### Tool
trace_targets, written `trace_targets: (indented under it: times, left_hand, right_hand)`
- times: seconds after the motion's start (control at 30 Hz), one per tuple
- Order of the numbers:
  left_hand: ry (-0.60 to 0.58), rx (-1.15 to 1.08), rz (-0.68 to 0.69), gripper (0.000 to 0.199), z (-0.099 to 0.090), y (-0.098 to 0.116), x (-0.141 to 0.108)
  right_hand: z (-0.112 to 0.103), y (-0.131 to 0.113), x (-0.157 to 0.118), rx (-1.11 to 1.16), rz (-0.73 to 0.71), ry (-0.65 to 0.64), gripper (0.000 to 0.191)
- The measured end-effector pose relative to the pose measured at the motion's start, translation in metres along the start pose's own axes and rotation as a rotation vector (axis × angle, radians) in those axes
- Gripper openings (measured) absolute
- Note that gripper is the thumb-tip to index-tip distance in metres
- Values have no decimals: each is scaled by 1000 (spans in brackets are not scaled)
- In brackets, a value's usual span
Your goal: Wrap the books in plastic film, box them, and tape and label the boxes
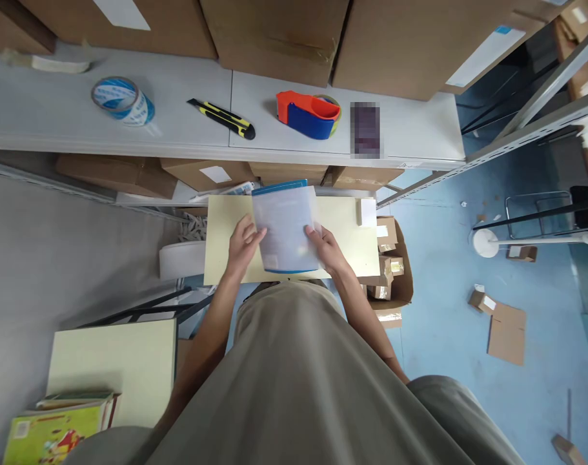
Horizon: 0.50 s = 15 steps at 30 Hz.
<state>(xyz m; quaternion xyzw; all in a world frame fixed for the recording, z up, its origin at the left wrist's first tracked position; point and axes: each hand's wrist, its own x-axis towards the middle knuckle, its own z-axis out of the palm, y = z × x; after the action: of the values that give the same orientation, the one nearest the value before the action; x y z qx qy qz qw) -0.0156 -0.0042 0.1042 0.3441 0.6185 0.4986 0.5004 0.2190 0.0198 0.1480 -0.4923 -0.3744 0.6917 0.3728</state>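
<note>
A blue-edged book (280,187) shows through a frosted, translucent plastic sleeve (288,226), above a pale yellow tabletop (344,223) in front of me. My right hand (326,248) grips the sleeve's right edge, thumb on top and fingers underneath. At the left edge is my left hand (245,242), its fingers loosely curled and apart from the thumb, whose tip touches the sleeve. The book's cover is blurred by the plastic. On the tabletop's right side sits a small white box (366,212).
The grey shelf (177,139) ahead carries a tape roll (122,101), a utility knife (221,119), a red-and-blue tape dispenser (309,115) and large cartons (279,39). An open carton (404,278) of small boxes stands right. Books (56,433) lie on a side table at lower left.
</note>
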Motion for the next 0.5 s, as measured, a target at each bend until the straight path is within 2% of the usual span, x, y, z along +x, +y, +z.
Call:
trace_targets:
  times: [0.1, 0.17, 0.3, 0.37, 0.5]
  left_hand:
    - [-182, -199, -209, 71, -24, -9, 2]
    - [-226, -273, -293, 72, -34, -13, -3]
    - [-161, -282, -316, 69, -44, -18, -13]
    - [-134, -270, -303, 70, -47, -20, -13]
    - [-55, -230, -260, 74, -53, -29, -9]
  right_hand:
    - [13, 2, -7, 67, 55, -38, 59]
    - [20, 6, -7, 51, 57, -45, 60]
    - [22, 21, 5, -50, 58, -43, 62]
    - [20, 30, 15, -176, 7, -5, 64]
    - [26, 46, 25, -471, -228, 279, 74]
